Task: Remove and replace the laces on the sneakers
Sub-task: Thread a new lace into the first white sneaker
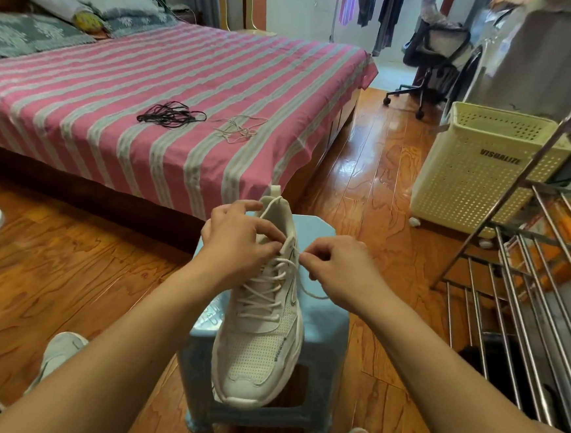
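A cream sneaker stands toe-toward-camera on a pale blue plastic stool. The left hand grips its collar by the top eyelets; the right hand pinches the cream lace. Black laces and pale laces lie on the striped bed.

A cream sneaker stands upright at lower centre, toe toward the bottom of the frame, laced with a cream lace. Black laces and pale laces lie loose, bundled at upper centre.
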